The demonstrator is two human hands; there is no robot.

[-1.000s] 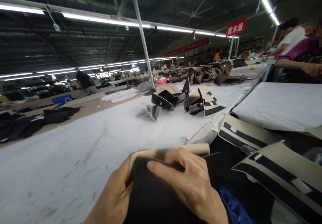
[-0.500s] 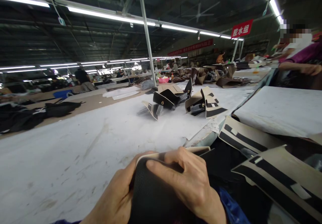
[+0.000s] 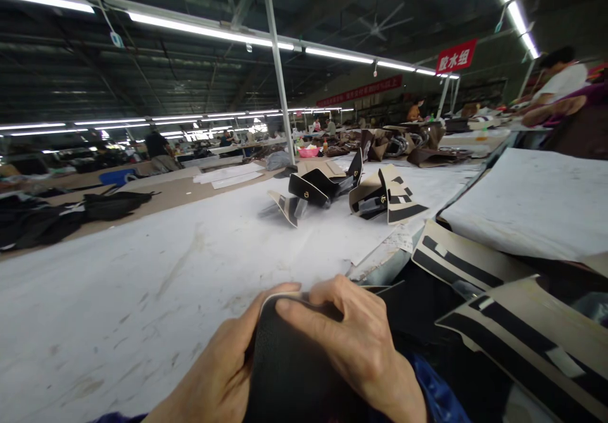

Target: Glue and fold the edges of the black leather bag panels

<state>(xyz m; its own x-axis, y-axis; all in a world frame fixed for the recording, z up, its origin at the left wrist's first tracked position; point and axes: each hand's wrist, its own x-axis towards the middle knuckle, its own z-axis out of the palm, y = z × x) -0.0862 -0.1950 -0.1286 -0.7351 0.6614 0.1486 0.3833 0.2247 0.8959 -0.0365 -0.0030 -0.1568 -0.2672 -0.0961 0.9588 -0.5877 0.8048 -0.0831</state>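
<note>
A black leather panel [image 3: 294, 366] with a pale beige edge stands upright close in front of me, its lower part running out of view. My left hand [image 3: 223, 359] wraps the panel's left side, fingers behind it. Pressed along the top edge is my right hand [image 3: 356, 340], its thumb on the black face and its index finger bent over the rim. On the table beyond lie black flaps [image 3: 308, 187] with small gold-coloured fittings, and a beige piece [image 3: 403, 198] with black strips.
Beige panels with black strips [image 3: 527, 334] lie to the right, beside a white-covered surface [image 3: 527, 201]. The long white table [image 3: 118, 303] stretches ahead and left. Black pieces [image 3: 57, 220] lie far left. A co-worker [image 3: 560, 81] is at the far right; a metal post [image 3: 278, 62] rises ahead.
Both hands keep almost the same grip on the leather panel, whose top edge has shifted slightly. At the far right, the co-worker's purple-sleeved arm has moved.
</note>
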